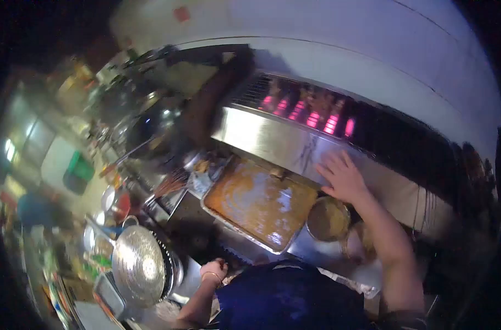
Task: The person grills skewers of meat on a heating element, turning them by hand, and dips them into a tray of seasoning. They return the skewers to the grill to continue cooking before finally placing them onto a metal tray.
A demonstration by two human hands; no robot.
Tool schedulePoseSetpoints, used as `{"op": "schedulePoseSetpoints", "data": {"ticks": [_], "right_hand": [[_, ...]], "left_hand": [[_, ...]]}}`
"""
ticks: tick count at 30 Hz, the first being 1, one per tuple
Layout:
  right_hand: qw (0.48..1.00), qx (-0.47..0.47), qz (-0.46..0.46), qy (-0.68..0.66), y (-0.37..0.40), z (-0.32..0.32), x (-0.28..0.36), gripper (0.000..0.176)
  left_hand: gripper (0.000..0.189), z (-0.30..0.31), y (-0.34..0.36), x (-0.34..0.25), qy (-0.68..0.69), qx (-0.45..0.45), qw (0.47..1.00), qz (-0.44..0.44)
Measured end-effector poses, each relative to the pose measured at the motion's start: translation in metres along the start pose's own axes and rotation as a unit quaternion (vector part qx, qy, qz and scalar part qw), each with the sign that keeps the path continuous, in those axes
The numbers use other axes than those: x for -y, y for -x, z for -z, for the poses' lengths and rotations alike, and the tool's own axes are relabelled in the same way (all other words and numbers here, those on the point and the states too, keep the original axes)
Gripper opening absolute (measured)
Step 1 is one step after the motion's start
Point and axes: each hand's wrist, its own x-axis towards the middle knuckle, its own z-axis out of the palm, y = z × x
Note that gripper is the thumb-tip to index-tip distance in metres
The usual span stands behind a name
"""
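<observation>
Blue shirt [289,297] nearest; I'm braced at the grill [311,113].
Left hand [213,270] fisted, right hand [343,176] released, flat on its front; the sauce tray [258,201] wants both.

Steel counter [311,248] with tray [258,203] and bowl [327,219]

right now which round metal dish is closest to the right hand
The bowl of brownish mix just under the right hand, beside the sauce tray; the big dimpled lid lies far off, near the left hand.

glossy metal tray [228,217], shiny steel grill front [272,143]
</observation>
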Motion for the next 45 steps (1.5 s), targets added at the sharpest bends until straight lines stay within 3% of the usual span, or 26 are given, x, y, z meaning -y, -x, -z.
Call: {"op": "schedulePoseSetpoints", "data": {"ticks": [2,5,6,7,8,9,10,12,15,17,19,20,22,24,29,30,33,36,39,40,41,43,45], "right_hand": [[1.0,-0.014,0.011,-0.002,0.002,-0.005,-0.005,0.071],[1.0,-0.028,0.013,-0.005,0.003,-0.007,-0.006,0.071],[0.999,-0.033,0.009,0.003,0.004,-0.008,-0.005,0.071],[0.999,-0.036,0.009,0.013,0.004,-0.008,-0.005,0.071],[0.999,-0.039,0.015,0.023,0.004,-0.009,-0.006,0.072],[0.999,-0.037,0.012,0.018,0.004,-0.009,-0.006,0.071],[0.999,-0.034,0.013,0.014,0.004,-0.009,-0.007,0.071],[0.999,-0.038,0.016,0.017,0.004,-0.011,-0.006,0.07],[0.999,-0.037,0.017,0.033,0.003,-0.013,-0.007,0.068],[1.0,-0.008,0.008,0.023,0.002,-0.013,-0.006,0.067],[0.988,0.138,-0.007,0.072,-0.005,0.007,0.001,0.067],[0.974,0.206,-0.018,0.097,-0.007,0.014,0.002,0.066],[0.995,0.067,0.004,0.072,-0.001,0.001,-0.002,0.066],[0.999,-0.007,0.009,0.045,0.001,-0.011,-0.007,0.066],[1.0,-0.022,0.01,0.01,0.002,0.0,-0.005,0.066],[1.0,-0.021,0.007,0.011,0.001,0.002,-0.004,0.067],[1.0,-0.014,0.008,0.019,-0.003,0.005,-0.002,0.067],[0.999,-0.012,0.018,0.023,-0.004,0.005,-0.002,0.064],[0.998,-0.029,0.045,0.013,-0.001,0.0,-0.002,0.061],[0.997,-0.036,0.059,0.018,0.001,0.0,-0.002,0.06],[0.996,-0.042,0.072,0.023,0.002,-0.001,-0.002,0.059],[0.996,-0.052,0.076,0.023,0.003,-0.003,-0.002,0.057],[0.996,-0.052,0.074,0.025,0.004,-0.006,-0.002,0.055]], "left_hand": [[0.034,0.0,-0.002,-0.002,-0.044,-0.002,0.999,0.0],[0.027,-0.005,-0.023,0.007,0.304,-0.053,0.945,-0.103],[0.022,0.005,-0.026,-0.011,0.318,-0.155,0.921,-0.163],[0.022,0.045,-0.016,-0.046,0.299,-0.194,0.911,-0.206],[0.02,0.077,-0.017,-0.08,0.317,-0.263,0.863,-0.291],[0.023,0.105,-0.021,-0.107,0.292,-0.269,0.871,-0.289],[0.028,0.147,0.0,-0.154,0.359,-0.244,0.864,-0.256],[0.044,0.183,-0.016,-0.208,0.402,-0.289,0.768,-0.407],[0.07,0.24,-0.014,-0.298,0.312,-0.356,0.72,-0.507],[0.087,0.264,-0.017,-0.343,0.211,-0.301,0.819,-0.44],[0.096,0.259,-0.033,-0.37,0.109,-0.353,0.844,-0.388],[0.095,0.258,-0.035,-0.373,0.076,-0.314,0.877,-0.356],[0.095,0.264,-0.036,-0.378,0.0,-0.232,0.928,-0.292],[0.093,0.259,-0.051,-0.375,-0.02,-0.221,0.931,-0.289],[0.067,0.277,-0.066,-0.357,-0.078,-0.16,0.95,-0.256],[0.054,0.273,-0.077,-0.353,-0.087,-0.197,0.94,-0.265],[0.041,0.283,-0.08,-0.347,-0.082,-0.183,0.941,-0.274],[0.035,0.272,-0.097,-0.343,0.036,-0.177,0.938,-0.296],[0.035,0.236,-0.132,-0.335,0.281,-0.184,0.817,-0.469],[0.035,0.25,-0.096,-0.334,0.447,0.033,0.785,-0.428],[0.034,0.253,-0.084,-0.332,0.527,0.14,0.739,-0.396],[0.033,0.251,-0.073,-0.33,0.653,0.347,0.6,-0.306],[0.032,0.235,-0.089,-0.333,0.706,0.462,0.434,-0.316]]}}
